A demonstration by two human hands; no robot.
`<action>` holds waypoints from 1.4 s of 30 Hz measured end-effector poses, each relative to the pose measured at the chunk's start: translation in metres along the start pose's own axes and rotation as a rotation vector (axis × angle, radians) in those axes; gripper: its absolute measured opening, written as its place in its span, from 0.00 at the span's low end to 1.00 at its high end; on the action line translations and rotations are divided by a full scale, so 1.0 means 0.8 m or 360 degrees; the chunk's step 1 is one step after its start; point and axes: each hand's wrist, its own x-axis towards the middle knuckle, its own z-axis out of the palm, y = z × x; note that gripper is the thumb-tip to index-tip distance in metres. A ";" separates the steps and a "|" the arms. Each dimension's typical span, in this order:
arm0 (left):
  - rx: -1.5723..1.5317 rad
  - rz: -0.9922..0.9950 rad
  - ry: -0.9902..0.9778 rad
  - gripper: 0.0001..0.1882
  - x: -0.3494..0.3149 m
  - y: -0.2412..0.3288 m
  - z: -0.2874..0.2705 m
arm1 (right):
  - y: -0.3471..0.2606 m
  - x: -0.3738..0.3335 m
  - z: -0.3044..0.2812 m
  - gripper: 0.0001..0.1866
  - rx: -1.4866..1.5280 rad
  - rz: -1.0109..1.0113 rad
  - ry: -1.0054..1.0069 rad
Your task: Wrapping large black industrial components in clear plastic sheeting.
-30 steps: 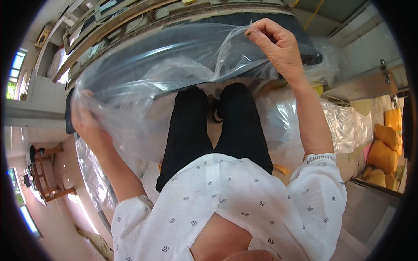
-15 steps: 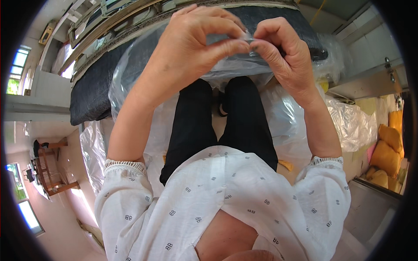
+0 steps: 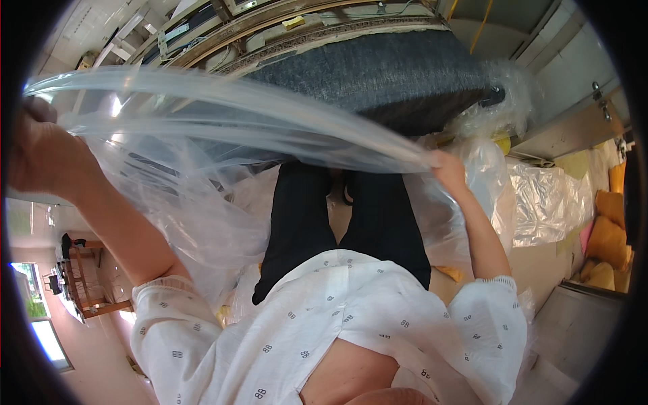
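A long clear plastic sheet [image 3: 270,115] is stretched between my hands, slightly blurred by motion. My left hand [image 3: 44,148], far out at the left rim of the view, is closed on one end of it. At the other end, right of my knees, my right hand [image 3: 449,174] grips the gathered plastic. Loose folds of the film hang below my left arm and beside my left leg. Behind the sheet lies a dark padded surface [image 3: 418,67], partly seen through the plastic.
Beyond the padding runs a machine frame [image 3: 297,30] with long rails. More clear plastic [image 3: 547,202] lies on the floor at the right, near orange cushion-like bundles [image 3: 605,233]. A metal panel with a latch [image 3: 601,101] stands at the right. A wooden stool-like frame [image 3: 88,277] is at the left.
My hands were close together over the padding, pinching the plastic. They have spread apart, the left far out to the left and the right lower, drawing the sheet out between them.
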 end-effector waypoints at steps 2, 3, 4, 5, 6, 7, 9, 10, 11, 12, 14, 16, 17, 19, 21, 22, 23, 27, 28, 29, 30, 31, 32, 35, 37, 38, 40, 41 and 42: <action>0.0040 -0.0474 0.0043 0.05 -0.036 -0.032 -0.014 | 0.088 0.009 -0.042 0.23 -0.0312 0.0228 0.0426; -0.0114 -0.0673 0.0191 0.06 -0.056 -0.023 0.002 | 0.141 0.018 -0.084 0.25 -0.0283 0.0409 0.0575; -0.0084 -0.0815 0.0181 0.07 -0.071 -0.044 -0.004 | 0.155 0.021 -0.131 0.27 -0.0283 0.0627 0.0742; -0.0093 -0.0965 0.0178 0.07 -0.089 -0.080 -0.017 | 0.215 0.019 -0.174 0.28 -0.0431 0.0558 0.0936; -0.0003 -0.1109 -0.0042 0.07 -0.130 -0.124 -0.029 | 0.225 0.015 -0.218 0.26 -0.0542 0.0800 0.0972; 0.0107 -0.1234 -0.0246 0.07 -0.167 -0.167 -0.053 | 0.224 0.020 -0.262 0.23 -0.0651 0.0742 0.1024; 0.0377 -0.1238 -0.0411 0.09 -0.230 -0.234 -0.109 | 0.218 0.061 -0.332 0.20 -0.0775 0.0629 0.0991; 0.0771 -0.1185 -0.0561 0.12 -0.263 -0.273 -0.133 | 0.258 0.087 -0.372 0.21 -0.0802 0.0487 0.0972; 0.1159 -0.1116 -0.0713 0.14 -0.294 -0.310 -0.158 | 0.290 0.121 -0.408 0.21 -0.0832 0.0350 0.0949; 0.1290 -0.1188 -0.0670 0.17 -0.317 -0.326 -0.184 | 0.258 0.162 -0.420 0.22 -0.0993 0.0482 0.0925; 0.1549 -0.1219 -0.0559 0.20 -0.363 -0.371 -0.248 | 0.203 0.228 -0.431 0.22 -0.0893 0.0102 0.1428; 0.1859 -0.1289 -0.0714 0.21 -0.377 -0.392 -0.315 | 0.045 0.253 -0.391 0.19 -0.0808 -0.0319 0.2094; 0.2049 -0.1306 -0.0849 0.22 -0.370 -0.402 -0.362 | -0.016 0.250 -0.354 0.17 -0.0373 -0.0344 0.2032; 0.2097 -0.1251 -0.1018 0.22 -0.369 -0.408 -0.392 | -0.061 0.245 -0.272 0.17 -0.0016 -0.0478 0.1653; 0.2128 -0.1375 -0.1136 0.23 -0.381 -0.424 -0.360 | -0.022 0.252 -0.213 0.23 -0.0082 -0.0588 0.0737; 0.2108 -0.1317 -0.1238 0.23 -0.372 -0.431 -0.417 | -0.006 0.260 -0.177 0.24 0.0078 -0.0541 0.0525; 0.2160 -0.1303 -0.1193 0.22 -0.387 -0.435 -0.413 | 0.004 0.254 -0.165 0.27 0.0166 -0.0444 0.0329; 0.2359 -0.1189 -0.1539 0.23 -0.389 -0.474 -0.457 | -0.010 0.238 -0.188 0.25 -0.0121 -0.0637 0.0329; 0.2314 -0.1222 -0.1504 0.23 -0.396 -0.489 -0.433 | -0.037 0.232 -0.224 0.23 -0.0315 -0.0145 0.0149; 0.2290 -0.1235 -0.1513 0.23 -0.394 -0.503 -0.435 | -0.054 0.234 -0.240 0.22 -0.0459 0.0318 -0.0027; 0.2252 -0.1315 -0.1533 0.23 -0.392 -0.517 -0.436 | -0.047 0.245 -0.236 0.23 -0.0814 0.0247 0.0305; 0.2237 -0.1385 -0.1545 0.24 -0.383 -0.529 -0.447 | -0.044 0.258 -0.230 0.23 -0.0814 0.0246 0.0308; 0.2176 -0.1299 -0.1644 0.24 -0.375 -0.540 -0.450 | -0.043 0.267 -0.227 0.22 -0.0701 0.0203 0.0365; 0.2101 -0.1240 -0.1669 0.22 -0.361 -0.551 -0.461 | -0.009 0.301 -0.148 0.22 -0.0405 -0.0222 0.0811; 0.2396 -0.1106 -0.1758 0.22 -0.357 -0.531 -0.456 | -0.019 0.303 -0.120 0.22 -0.0234 -0.0626 0.1174; 0.2672 -0.0942 -0.1853 0.22 -0.357 -0.518 -0.444 | -0.040 0.269 -0.122 0.21 -0.0489 -0.0321 0.0921; 0.2206 -0.0892 -0.1799 0.23 -0.355 -0.432 -0.303 | -0.061 0.200 -0.159 0.21 -0.0822 0.0077 0.0696; 0.1917 -0.0843 -0.1717 0.25 -0.335 -0.393 -0.276 | -0.075 0.186 -0.171 0.21 -0.0997 0.0179 0.0410; 0.1971 -0.0840 -0.1706 0.25 -0.331 -0.369 -0.291 | -0.088 0.181 -0.181 0.22 -0.1150 0.0253 0.0124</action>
